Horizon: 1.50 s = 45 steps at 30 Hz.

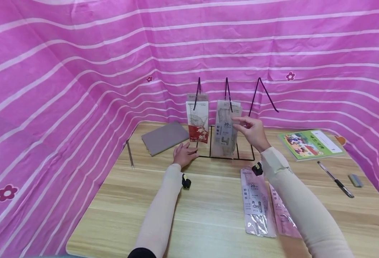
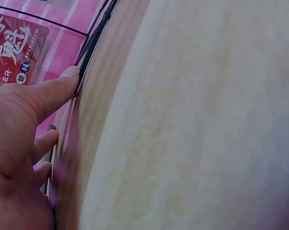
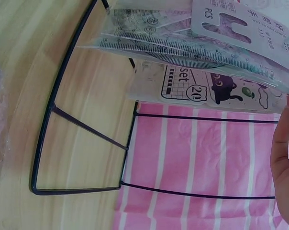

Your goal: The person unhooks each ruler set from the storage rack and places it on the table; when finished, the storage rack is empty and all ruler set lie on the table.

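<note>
A black wire rack [image 1: 245, 159] with three long hooks stands on the table. On its middle hook hangs a clear packaged ruler set [image 1: 222, 134], with another pack behind it. My right hand [image 1: 254, 132] pinches the right edge of this front pack between thumb and fingers. Rulers [image 3: 192, 55] show through the plastic in the right wrist view. Red-and-white ruler packs [image 1: 197, 122] hang on the left hook. Near the rack's front left corner my left hand [image 1: 183, 156] rests, its thumb touching the base wire in the left wrist view.
Two pink-looking ruler packs [image 1: 257, 215] lie in front, partly under my right forearm. A grey notebook [image 1: 165, 138] and a pencil [image 1: 129, 154] lie left. To the right are a green book [image 1: 329, 147], a pen [image 1: 336, 179] and an eraser [image 1: 355, 180]. Pink striped cloth surrounds the table.
</note>
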### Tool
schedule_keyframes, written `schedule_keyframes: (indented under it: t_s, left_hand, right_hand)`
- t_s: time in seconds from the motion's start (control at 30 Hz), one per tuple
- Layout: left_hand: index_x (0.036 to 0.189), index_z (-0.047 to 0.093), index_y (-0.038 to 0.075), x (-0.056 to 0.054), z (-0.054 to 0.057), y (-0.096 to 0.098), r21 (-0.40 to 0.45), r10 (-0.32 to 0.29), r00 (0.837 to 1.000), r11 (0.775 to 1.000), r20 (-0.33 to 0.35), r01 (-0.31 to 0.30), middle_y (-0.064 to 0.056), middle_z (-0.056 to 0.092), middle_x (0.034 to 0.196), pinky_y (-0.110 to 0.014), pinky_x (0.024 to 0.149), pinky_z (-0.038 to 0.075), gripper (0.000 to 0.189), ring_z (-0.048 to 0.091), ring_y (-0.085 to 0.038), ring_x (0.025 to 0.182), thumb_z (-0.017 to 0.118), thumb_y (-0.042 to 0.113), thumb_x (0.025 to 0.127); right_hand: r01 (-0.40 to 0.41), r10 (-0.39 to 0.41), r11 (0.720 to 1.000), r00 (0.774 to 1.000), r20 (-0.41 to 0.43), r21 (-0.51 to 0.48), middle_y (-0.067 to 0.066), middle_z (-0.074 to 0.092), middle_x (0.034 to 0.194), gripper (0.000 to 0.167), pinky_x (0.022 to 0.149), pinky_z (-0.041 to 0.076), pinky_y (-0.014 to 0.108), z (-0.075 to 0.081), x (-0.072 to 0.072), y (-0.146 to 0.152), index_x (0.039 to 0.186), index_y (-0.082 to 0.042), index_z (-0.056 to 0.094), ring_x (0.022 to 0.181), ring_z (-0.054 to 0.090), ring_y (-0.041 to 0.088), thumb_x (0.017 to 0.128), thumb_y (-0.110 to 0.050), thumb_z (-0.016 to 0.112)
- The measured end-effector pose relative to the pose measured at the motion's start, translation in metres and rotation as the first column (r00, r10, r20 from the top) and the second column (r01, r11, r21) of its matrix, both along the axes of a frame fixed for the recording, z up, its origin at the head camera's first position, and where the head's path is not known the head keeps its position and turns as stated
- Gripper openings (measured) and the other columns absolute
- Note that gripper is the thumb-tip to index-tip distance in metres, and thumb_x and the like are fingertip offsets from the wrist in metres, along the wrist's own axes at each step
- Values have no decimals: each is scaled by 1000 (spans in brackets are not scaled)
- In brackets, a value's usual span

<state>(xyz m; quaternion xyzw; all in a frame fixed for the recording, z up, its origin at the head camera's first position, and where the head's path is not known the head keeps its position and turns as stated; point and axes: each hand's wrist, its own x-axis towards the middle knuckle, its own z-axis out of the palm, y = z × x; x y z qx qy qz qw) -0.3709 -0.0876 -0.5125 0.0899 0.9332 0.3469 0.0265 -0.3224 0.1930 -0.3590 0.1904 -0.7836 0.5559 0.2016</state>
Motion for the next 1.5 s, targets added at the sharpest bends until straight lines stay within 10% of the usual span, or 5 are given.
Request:
schedule_keyframes:
  t_s: [1.5]
  left_hand:
    - [130,69,20,3,3,1,-14,5,999,1000,-34,-6,-11,36,161,-55,124,4,38,17,-39,153,70,35,95]
  right_hand:
    - [-66,64,997,996,-57,-27,18,57,70,26,50,35,17,-13,60,13,114,12,68,56,42,9,88,10,69]
